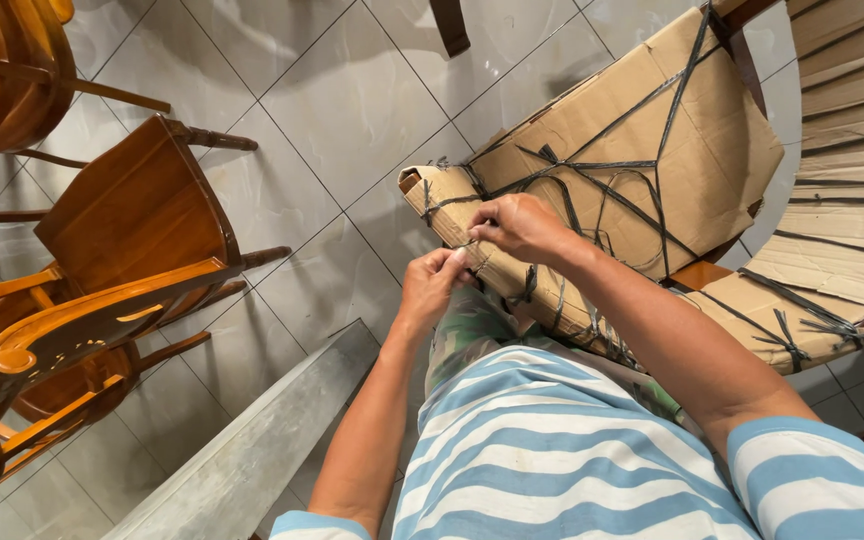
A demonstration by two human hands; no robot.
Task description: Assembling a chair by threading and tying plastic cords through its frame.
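Single view only: head-mounted cam, looking steeply down past the wearer's striped shirt (552,440) onto the tiled floor (352,100). Close range, both forearms fill the lower centre, left hand (432,285) and right hand (517,225) meet near frame middle over the cardboard-wrapped piece (642,120). Wooden chairs (132,220) run off the left edge, more cardboard off the right edge. Wide lens, edges bend. No second view, so no overlap to report

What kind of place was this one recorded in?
Probably a furniture workshop or store: bare wooden chairs stand on a tiled floor, and both hands work black strapping on a cardboard-wrapped chair.
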